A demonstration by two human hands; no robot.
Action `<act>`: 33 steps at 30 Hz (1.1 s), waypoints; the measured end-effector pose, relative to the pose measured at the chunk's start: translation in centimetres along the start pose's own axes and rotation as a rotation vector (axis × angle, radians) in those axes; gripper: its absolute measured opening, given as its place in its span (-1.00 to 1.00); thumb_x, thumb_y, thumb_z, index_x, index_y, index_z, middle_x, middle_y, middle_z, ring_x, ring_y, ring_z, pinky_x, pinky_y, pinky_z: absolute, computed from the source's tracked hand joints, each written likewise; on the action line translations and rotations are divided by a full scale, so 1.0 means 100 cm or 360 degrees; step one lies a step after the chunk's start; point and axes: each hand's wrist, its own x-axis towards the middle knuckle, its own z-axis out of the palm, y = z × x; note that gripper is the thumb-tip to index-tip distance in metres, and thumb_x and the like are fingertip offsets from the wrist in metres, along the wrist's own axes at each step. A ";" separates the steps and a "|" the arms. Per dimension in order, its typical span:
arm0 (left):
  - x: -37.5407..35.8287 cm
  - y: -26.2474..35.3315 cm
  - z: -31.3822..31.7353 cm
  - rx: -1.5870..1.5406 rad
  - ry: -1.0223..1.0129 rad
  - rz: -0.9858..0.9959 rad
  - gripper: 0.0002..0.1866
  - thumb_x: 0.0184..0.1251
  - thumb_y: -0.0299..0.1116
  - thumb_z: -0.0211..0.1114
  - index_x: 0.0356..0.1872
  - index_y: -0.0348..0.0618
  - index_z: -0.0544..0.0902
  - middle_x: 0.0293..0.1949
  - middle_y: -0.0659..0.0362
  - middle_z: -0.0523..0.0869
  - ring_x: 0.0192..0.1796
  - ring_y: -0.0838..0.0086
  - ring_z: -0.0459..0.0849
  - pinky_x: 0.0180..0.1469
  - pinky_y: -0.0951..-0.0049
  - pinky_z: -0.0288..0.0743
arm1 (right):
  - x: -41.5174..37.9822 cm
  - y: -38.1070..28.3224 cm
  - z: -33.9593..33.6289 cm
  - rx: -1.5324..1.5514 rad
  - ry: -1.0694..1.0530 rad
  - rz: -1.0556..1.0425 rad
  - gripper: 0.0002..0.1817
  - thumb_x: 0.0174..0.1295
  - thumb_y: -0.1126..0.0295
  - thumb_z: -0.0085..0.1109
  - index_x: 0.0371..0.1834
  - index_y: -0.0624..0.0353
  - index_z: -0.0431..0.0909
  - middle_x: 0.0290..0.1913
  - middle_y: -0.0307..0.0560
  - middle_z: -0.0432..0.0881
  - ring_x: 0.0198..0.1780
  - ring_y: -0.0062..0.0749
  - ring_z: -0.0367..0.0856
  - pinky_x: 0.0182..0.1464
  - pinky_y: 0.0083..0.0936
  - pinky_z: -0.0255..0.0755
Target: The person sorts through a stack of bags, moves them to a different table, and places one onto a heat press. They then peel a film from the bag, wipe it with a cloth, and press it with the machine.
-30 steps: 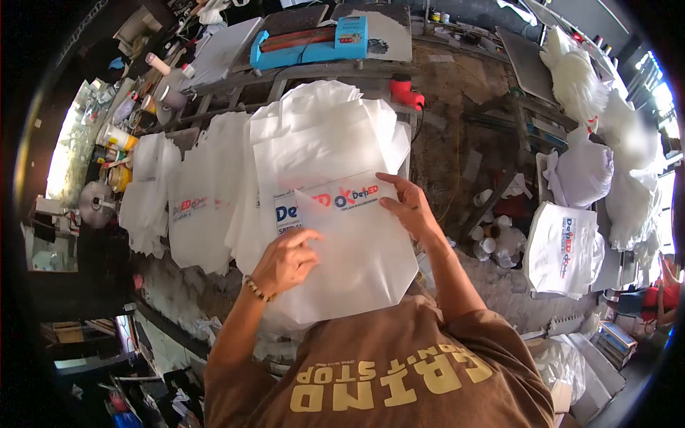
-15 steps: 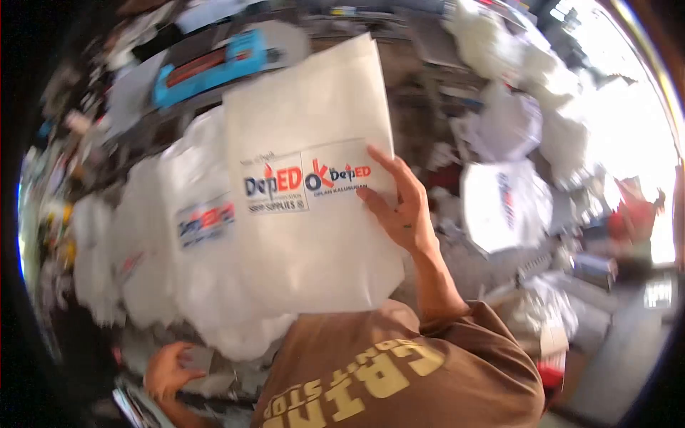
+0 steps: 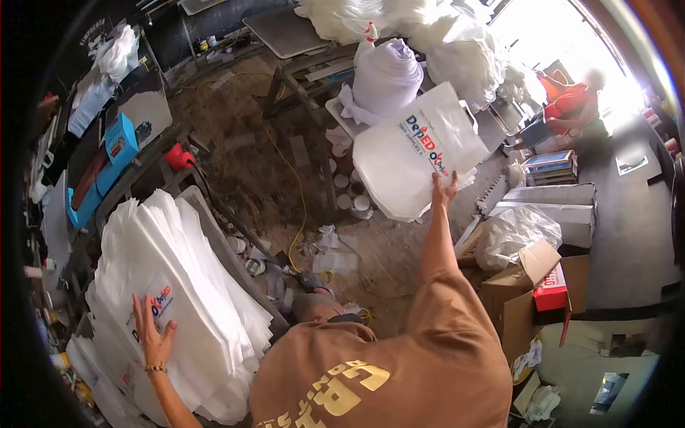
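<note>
A stack of white bags (image 3: 203, 242) printed with "DepED" logos fans out at the left. My left hand (image 3: 153, 332), a beaded bracelet at its wrist, lies on the stack's printed front with its fingers spread. At the upper right, my outstretched right hand (image 3: 444, 189) pinches the near edge of another printed white bag (image 3: 424, 132), right by its "OK DepED" logo. That bag lies over a pile of white bags (image 3: 385, 185), and a cut-out handle shows at its far end.
Behind the pile stands a thick white roll (image 3: 389, 75), with big white bundles (image 3: 467, 64) beyond. A person in red (image 3: 571, 107) sits near the bright opening. Cardboard boxes (image 3: 517, 299) stand at my right. A yellow cord (image 3: 301, 192) crosses the littered floor.
My right hand has carried the bag from in front of me out to the pile at the right. My left hand has come onto the left stack. The view has turned right.
</note>
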 end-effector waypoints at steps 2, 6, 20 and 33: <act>0.001 -0.003 0.022 0.0207 -0.0008 -0.0071 -0.05 0.36 0.38 0.13 0.61 0.02 0.16 0.63 -0.09 0.02 0.64 -0.13 -0.04 0.57 -0.17 -0.06 | 0.013 0.033 -0.004 -0.0551 -0.0077 -0.0050 0.02 0.06 0.15 0.59 0.52 0.29 0.21 0.32 0.18 0.53 0.29 -0.07 0.53 0.30 -0.26 0.44; -0.008 -0.012 0.032 0.0380 -0.0066 -0.0150 -0.05 0.42 0.33 0.11 0.61 -0.08 0.09 0.60 -0.13 0.11 0.61 -0.17 0.01 0.56 -0.22 -0.15 | 0.018 0.067 0.009 -0.1711 0.0106 0.0155 0.23 0.02 -0.35 0.37 0.69 -0.20 -0.10 0.63 0.38 -0.10 0.52 0.62 0.01 0.39 0.51 0.03; 0.080 0.027 -0.015 -0.0088 -0.0051 0.0030 -0.02 -0.26 0.02 0.75 0.30 0.00 0.50 0.16 0.12 0.53 0.27 0.13 0.49 0.33 0.06 0.38 | -0.468 -0.324 0.171 0.0329 -0.2687 -0.0661 -0.32 0.17 0.36 0.48 0.35 0.26 0.43 -0.03 0.11 0.64 -0.15 -0.21 0.67 -0.08 -0.32 0.61; 0.050 0.020 -0.016 -0.0324 0.0515 0.0357 -0.94 0.11 -0.48 0.44 -0.38 -0.07 0.78 -0.23 0.26 0.69 -0.05 0.24 0.64 0.10 0.20 0.46 | -0.489 -0.326 0.187 -0.0125 -0.2783 -0.0701 -0.27 0.09 0.48 0.47 0.38 0.08 0.38 0.07 0.14 0.50 -0.10 -0.13 0.73 -0.03 -0.31 0.65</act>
